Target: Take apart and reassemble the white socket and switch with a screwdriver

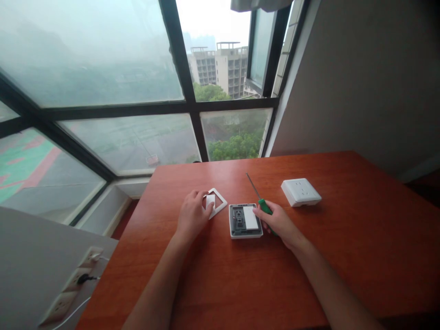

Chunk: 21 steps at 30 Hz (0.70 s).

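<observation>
A small white switch rocker (211, 200) is between the thumb and fingers of my left hand (194, 211). It is over a thin white square cover frame (220, 201) lying on the table; whether the two touch I cannot tell. My right hand (277, 221) is closed around the green handle of a screwdriver (264, 206), whose shaft points up and away to the left. Its thumb reaches the right edge of a wall switch (245, 221). One white rocker covers the switch's right half, and the dark inner mechanism shows on the left.
A white socket box (301, 191) stands on the reddish-brown table (354, 238) to the right. Large dark-framed windows (194, 106) rise behind the far edge. At lower left, wall sockets (74, 280) hold a black plug and white cables.
</observation>
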Motion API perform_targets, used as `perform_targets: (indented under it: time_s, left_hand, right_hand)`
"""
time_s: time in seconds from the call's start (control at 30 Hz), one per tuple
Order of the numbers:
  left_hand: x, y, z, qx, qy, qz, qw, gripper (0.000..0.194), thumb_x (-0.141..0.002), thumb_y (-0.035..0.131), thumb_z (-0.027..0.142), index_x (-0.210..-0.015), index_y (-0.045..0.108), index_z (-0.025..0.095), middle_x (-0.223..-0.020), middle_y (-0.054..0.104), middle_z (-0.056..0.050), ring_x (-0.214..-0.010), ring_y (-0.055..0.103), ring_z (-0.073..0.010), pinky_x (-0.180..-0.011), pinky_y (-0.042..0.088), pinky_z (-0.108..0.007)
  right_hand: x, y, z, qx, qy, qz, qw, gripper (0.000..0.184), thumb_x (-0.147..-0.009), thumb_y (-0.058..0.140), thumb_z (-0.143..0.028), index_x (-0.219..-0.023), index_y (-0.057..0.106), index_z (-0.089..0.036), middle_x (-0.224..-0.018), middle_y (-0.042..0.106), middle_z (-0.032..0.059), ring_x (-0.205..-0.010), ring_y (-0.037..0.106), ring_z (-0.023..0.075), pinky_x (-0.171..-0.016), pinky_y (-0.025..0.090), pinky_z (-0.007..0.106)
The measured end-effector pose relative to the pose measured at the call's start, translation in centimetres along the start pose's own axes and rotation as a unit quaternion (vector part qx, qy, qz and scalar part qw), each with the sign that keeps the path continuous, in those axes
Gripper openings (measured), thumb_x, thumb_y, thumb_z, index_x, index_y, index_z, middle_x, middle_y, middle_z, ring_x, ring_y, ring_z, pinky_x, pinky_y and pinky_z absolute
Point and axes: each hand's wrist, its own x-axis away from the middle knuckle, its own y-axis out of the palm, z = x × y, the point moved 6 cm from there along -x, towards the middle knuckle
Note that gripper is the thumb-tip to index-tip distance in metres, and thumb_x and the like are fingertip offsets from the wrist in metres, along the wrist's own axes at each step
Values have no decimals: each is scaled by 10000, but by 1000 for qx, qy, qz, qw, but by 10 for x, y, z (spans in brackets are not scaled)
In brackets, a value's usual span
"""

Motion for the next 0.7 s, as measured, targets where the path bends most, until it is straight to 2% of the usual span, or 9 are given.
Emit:
perform_targets:
  time_s: [0.1,0.27,0.53,0.7]
  left_hand:
    - [1,6,-5,-17,2,-26,1000,244,-849,590,293,-1060,622,175,-979,607,-81,-886,594,-240,-807,485,-364]
    - [1,12,1,-36,14,-42,998,266,-872,566,315,-1084,618,163,-980,620,-90,-896,591,-238,-811,471,-348]
    - [3,5,10,-81,27,-42,995,308,-882,561,317,-1151,582,169,-1039,638,-100,-967,579,-255,-844,444,-345]
    - [3,6,11,-87,3,-56,995,288,-917,518,372,-1135,573,193,-1040,645,-85,-914,604,-229,-777,438,-307]
  right_hand:
    - [0,0,0,10,-1,-4,1000,322,-783,647,-486,-746,473,-217,-497,444,-88,-416,401,81,-365,319,189]
    - [0,1,-2,27,-3,-5,1000,347,-759,674,-487,-727,455,-219,-516,434,-86,-426,390,81,-370,329,201]
    - [0,1,-5,58,-11,-7,998,345,-702,737,-418,-733,463,-211,-614,490,-58,-501,428,89,-414,342,208]
    - [0,0,-3,66,-12,-6,998,333,-719,721,-418,-745,461,-211,-608,480,-61,-501,422,90,-422,342,209]
